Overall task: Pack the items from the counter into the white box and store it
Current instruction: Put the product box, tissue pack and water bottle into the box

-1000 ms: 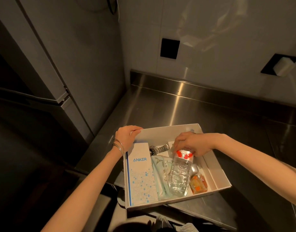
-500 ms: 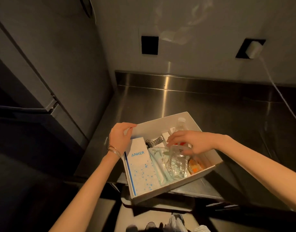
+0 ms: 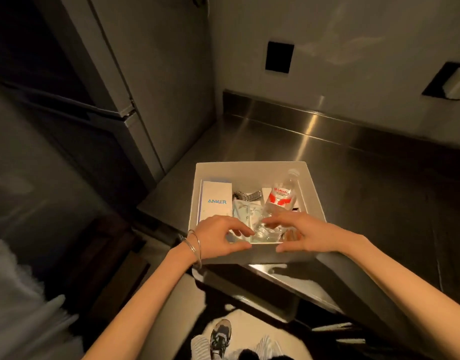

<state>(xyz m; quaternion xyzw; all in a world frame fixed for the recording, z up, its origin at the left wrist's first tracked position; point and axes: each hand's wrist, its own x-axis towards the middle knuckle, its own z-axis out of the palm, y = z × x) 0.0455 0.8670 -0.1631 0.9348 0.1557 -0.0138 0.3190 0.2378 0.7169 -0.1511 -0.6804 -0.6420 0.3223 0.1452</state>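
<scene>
Scene: a person is standing at a steel tabletop (image 3: 353,178), looking down into a white box (image 3: 249,172).
Box: sitting at the tabletop's near left corner, lid off; its near left corner seems to be sticking out past the edge.
Left hand (image 3: 221,237): gripping the box's near wall, thumb lying outside under the rim, fingers curling over into the box above the carton and pouch.
Right hand (image 3: 299,235): gripping the same wall just beside the left, thumb outside, fingers reaching in over the bottle's base.
Bracelets (image 3: 195,246): thin metal ones, sitting on the left wrist.
Carton (image 3: 215,201): white with blue ANKER print, lying flat along the box's left wall.
Watch (image 3: 247,195): metal band, lying between carton and bottle near the far wall.
Pouch (image 3: 243,214): pale, lying flat beside the carton, partly going under the left fingers.
Bottle (image 3: 279,201): clear with a red label, lying tilted, cap pointing to the far right corner.
Orange item (image 3: 291,233): showing between the right fingers; too hidden to tell what.
Fridge (image 3: 145,74): grey, standing just left of the tabletop.
Wall: black plate (image 3: 279,57) above the tabletop; white plug (image 3: 457,83) sitting in another at far right.
Shoe (image 3: 220,336): showing on the floor below.
</scene>
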